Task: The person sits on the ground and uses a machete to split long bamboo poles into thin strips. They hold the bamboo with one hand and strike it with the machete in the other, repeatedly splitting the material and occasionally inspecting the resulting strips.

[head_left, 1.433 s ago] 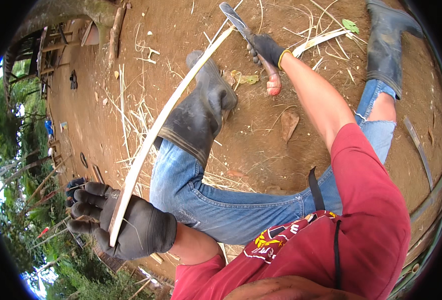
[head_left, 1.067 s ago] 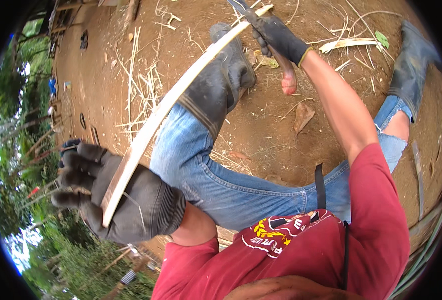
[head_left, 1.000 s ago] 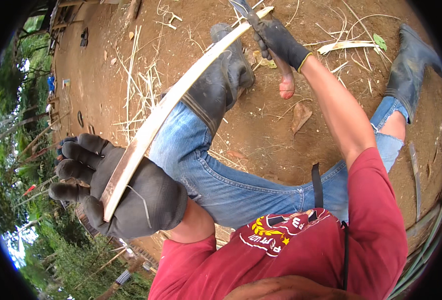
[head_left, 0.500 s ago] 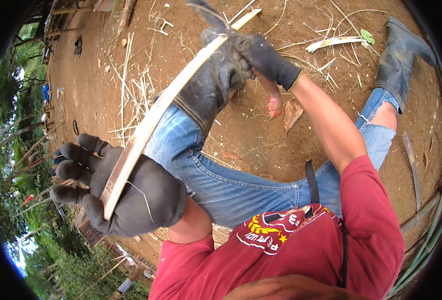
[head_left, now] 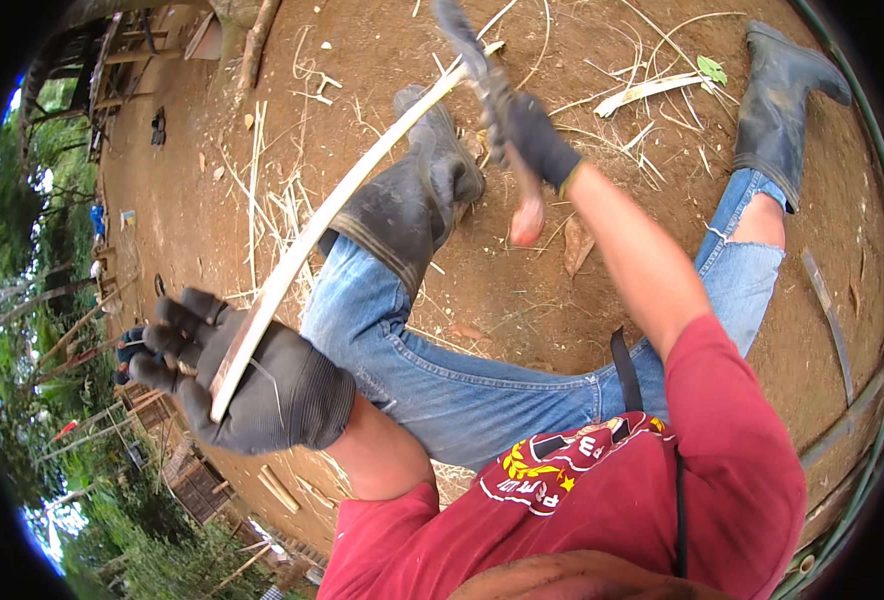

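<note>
My left hand [head_left: 247, 375], in a dark grey glove, grips the near end of a long pale bamboo strip [head_left: 332, 215] that curves up and away over my left rubber boot [head_left: 412, 205]. My right hand [head_left: 532, 145], also gloved, is shut on the orange handle of a large knife [head_left: 477, 70]. Its dark blade lies against the far end of the strip, above the boot's toe. I sit on bare brown earth with both legs stretched out in blue jeans.
My right boot [head_left: 782, 95] rests at the upper right. Thin bamboo shavings [head_left: 262, 190] and a split bamboo piece [head_left: 652, 92] lie scattered on the dirt. A wooden board edge [head_left: 842, 430] runs along the right. Green trees and wooden structures fill the left.
My right hand has drawn the knife along the strip's far end and shifted slightly right. My left hand keeps its hold, now a bit lower in view.
</note>
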Motion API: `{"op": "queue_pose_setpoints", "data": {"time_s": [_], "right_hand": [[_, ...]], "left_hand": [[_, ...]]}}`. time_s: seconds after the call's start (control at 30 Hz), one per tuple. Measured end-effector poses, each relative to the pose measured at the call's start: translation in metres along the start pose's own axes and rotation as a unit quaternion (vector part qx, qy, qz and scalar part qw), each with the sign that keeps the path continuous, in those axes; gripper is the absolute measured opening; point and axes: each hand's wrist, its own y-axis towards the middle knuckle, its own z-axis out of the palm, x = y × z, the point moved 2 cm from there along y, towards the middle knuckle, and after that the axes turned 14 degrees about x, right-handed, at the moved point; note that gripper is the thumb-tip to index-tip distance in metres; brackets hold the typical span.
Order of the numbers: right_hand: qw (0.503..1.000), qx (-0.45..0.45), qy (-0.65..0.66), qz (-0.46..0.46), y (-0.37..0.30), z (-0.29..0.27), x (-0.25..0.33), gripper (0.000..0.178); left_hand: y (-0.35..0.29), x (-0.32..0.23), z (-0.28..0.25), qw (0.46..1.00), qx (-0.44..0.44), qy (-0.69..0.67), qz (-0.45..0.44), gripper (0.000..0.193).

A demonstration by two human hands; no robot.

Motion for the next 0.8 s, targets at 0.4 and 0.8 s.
{"op": "queue_pose_setpoints", "data": {"time_s": [0.4,0.8], "right_hand": [[0.990,0.069,-0.121,0.031,0.072,-0.037,0.003,0.058],[0.988,0.096,-0.121,0.019,0.023,-0.011,0.008,0.062]], "left_hand": [[-0.003,0.000,0.013,0.997,0.042,0.055,0.031,0.040],[-0.010,0.007,0.047,0.994,0.027,0.082,0.074,0.027]]}}
